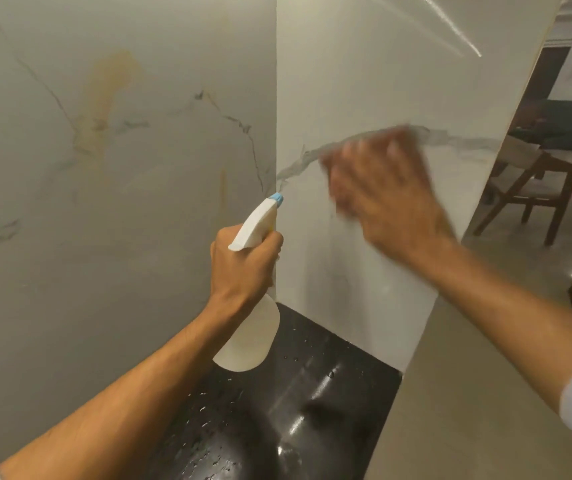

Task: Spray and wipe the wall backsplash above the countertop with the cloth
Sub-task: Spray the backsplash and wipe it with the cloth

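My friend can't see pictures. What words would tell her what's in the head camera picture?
A person's right hand, blurred, is pressed against a white marble wall, while the left hand holds a white spray bottle in the wall's corner. Below is a wet black countertop, and wooden chairs stand in the room beyond.

A glossy black countertop point(312, 410) fills the corner where the two marble walls meet. Small water droplets point(204, 407) lie scattered across its surface, and bright reflections of light streak across the polish. No separate object can be made out resting on it.
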